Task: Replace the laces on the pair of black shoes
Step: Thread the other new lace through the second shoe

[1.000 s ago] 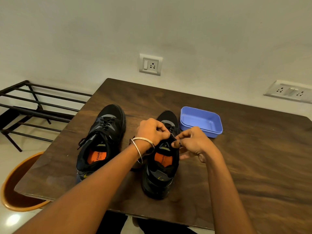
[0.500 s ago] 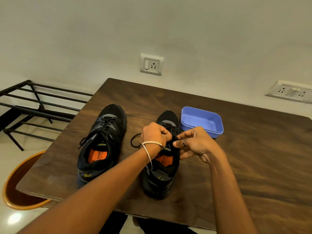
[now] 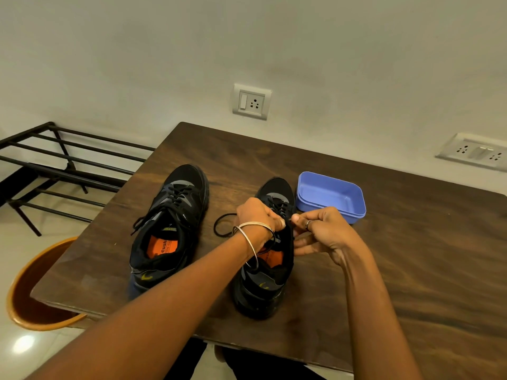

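Over the brown wooden tabletop, my left hand and right hand pinch the thin black lace at frame centre; its loop now hangs wider than before.

Both hands over the right black lace-up shoe on the dark wooden table: left hand and right hand meeting above its tongue. Black lace loop left of left hand. Left black lace-up shoe further left. Blue rectangular plastic tray just beyond right hand.
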`<state>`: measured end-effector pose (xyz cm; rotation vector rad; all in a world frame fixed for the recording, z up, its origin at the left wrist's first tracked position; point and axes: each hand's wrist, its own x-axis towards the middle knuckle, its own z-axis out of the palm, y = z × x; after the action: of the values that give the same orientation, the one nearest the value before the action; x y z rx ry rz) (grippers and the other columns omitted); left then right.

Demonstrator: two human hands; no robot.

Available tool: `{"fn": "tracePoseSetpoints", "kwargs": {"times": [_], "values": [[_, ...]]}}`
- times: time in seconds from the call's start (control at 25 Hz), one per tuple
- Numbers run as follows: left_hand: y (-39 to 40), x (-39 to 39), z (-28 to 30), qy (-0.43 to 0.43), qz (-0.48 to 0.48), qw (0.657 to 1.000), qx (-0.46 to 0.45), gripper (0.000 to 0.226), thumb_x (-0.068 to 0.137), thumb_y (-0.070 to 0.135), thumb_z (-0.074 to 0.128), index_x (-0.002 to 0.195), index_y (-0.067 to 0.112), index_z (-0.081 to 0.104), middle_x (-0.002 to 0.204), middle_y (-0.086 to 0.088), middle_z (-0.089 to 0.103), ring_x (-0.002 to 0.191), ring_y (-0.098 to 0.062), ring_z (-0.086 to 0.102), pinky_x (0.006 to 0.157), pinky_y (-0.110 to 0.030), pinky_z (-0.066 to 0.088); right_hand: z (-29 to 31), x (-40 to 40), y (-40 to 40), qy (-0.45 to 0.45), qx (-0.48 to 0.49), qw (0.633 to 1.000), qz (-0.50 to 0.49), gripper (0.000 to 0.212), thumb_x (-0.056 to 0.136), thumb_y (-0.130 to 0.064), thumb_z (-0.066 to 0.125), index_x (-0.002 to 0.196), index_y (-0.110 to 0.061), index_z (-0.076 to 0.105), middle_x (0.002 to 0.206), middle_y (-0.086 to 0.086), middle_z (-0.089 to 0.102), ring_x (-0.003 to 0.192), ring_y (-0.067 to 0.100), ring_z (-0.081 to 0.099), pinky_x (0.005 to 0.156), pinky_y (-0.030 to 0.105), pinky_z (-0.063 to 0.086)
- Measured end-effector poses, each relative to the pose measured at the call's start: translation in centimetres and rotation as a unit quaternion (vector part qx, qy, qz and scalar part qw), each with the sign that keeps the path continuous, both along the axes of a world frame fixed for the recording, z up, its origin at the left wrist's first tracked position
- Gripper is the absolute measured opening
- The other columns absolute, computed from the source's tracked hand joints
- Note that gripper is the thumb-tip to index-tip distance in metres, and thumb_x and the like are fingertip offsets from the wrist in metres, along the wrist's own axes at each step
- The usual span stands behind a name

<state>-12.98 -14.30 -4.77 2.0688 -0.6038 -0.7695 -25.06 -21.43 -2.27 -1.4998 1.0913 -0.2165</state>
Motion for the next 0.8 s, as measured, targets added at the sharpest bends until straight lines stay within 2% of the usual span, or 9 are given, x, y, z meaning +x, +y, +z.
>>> {"fn": "tracePoseSetpoints", "kwargs": {"times": [0.12,0.28,0.36,0.4,0.48,0.52,0.6,0.68,0.8], "values": [[0.3,0.7,0.8,-0.075,-0.067,0.994,0.039,0.008,0.075,0.020,0.081,0.081,0.017,0.078,0.093,-0.004,0.073,0.090,-0.020,0.068,0.085,-0.037,0.056,-0.5,1.2,-0.1,0.029,-0.065,0.995,-0.062,0.011,0.088,-0.009,0.069,0.085,0.001,0.072,0.081,0.020,0.070,0.061,0.031,0.069,0.058,0.042,0.061],[1.2,1.6,2.1,-0.197,-0.156,0.966,0.050,0.038,0.073,0.031,0.081,0.105,0.023,0.061,0.115,0.001,0.057,0.108,-0.022,0.056,0.094,-0.041,0.045,0.4,1.1,-1.0,0.033,-0.160,0.982,-0.098,0.020,0.093,-0.004,0.058,0.079,0.006,0.067,0.080,0.019,0.072,0.068,0.031,0.072,0.072,0.049,0.060],[1.3,1.7,2.4,-0.230,-0.189,0.952,0.071,0.045,0.076,0.034,0.078,0.115,0.031,0.056,0.125,0.002,0.049,0.120,-0.024,0.045,0.099,-0.045,0.033,1.9,0.2,-1.1,-0.101,-0.192,0.960,-0.175,0.022,0.096,-0.003,0.052,0.078,0.000,0.065,0.077,0.013,0.069,0.076,0.031,0.071,0.078,0.045,0.060],[1.4,1.7,2.3,-0.236,-0.201,0.948,0.073,0.045,0.076,0.036,0.076,0.117,0.034,0.056,0.128,0.003,0.047,0.123,-0.025,0.041,0.101,-0.048,0.029,3.2,-0.4,-1.1,-0.236,-0.143,0.936,-0.216,0.022,0.097,-0.003,0.050,0.079,-0.002,0.062,0.075,0.012,0.067,0.079,0.032,0.070,0.079,0.043,0.060],[1.6,1.9,2.2,-0.224,-0.215,0.948,0.067,0.048,0.076,0.039,0.076,0.120,0.036,0.057,0.131,0.004,0.045,0.127,-0.025,0.037,0.103,-0.051,0.025,5.3,-1.3,-0.8,-0.492,0.010,0.840,-0.229,0.023,0.100,-0.012,0.046,0.080,-0.008,0.056,0.069,0.010,0.063,0.070,0.031,0.068,0.074,0.041,0.059],[1.6,2.2,2.0,-0.216,-0.219,0.950,0.061,0.052,0.075,0.040,0.077,0.123,0.036,0.057,0.131,0.004,0.045,0.128,-0.025,0.036,0.104,-0.053,0.023,5.7,-1.4,-0.8,-0.536,0.041,0.815,-0.215,0.024,0.100,-0.017,0.046,0.079,-0.010,0.056,0.064,0.007,0.059,0.058,0.024,0.061,0.067,0.036,0.057],[1.9,2.7,1.9,-0.188,-0.228,0.954,0.053,0.060,0.072,0.039,0.080,0.126,0.037,0.055,0.132,0.004,0.046,0.129,-0.025,0.037,0.107,-0.056,0.024,5.1,-1.1,-0.7,-0.432,-0.009,0.887,-0.165,0.024,0.100,-0.020,0.050,0.080,-0.010,0.059,0.058,0.004,0.055,0.043,0.013,0.043,0.055,0.029,0.046],[2.0,3.1,2.0,-0.135,-0.226,0.965,0.016,0.067,0.069,0.030,0.084,0.130,0.032,0.055,0.131,0.002,0.052,0.126,-0.024,0.045,0.108,-0.047,0.032,3.3,-0.3,-0.7,-0.143,-0.181,0.973,-0.034,0.019,0.096,-0.019,0.060,0.084,-0.007,0.067,0.065,0.004,0.063,0.048,0.008,0.051,0.056,0.030,0.044],[2.0,3.5,2.6,-0.077,-0.219,0.973,0.004,0.076,0.069,0.017,0.085,0.136,0.023,0.051,0.134,0.000,0.055,0.125,-0.022,0.050,0.101,-0.031,0.038,0.8,0.7,-1.3,0.141,-0.283,0.937,0.148,0.017,0.086,-0.018,0.073,0.098,-0.007,0.074,0.090,0.008,0.071,0.085,0.015,0.064,0.078,0.031,0.052]]}}
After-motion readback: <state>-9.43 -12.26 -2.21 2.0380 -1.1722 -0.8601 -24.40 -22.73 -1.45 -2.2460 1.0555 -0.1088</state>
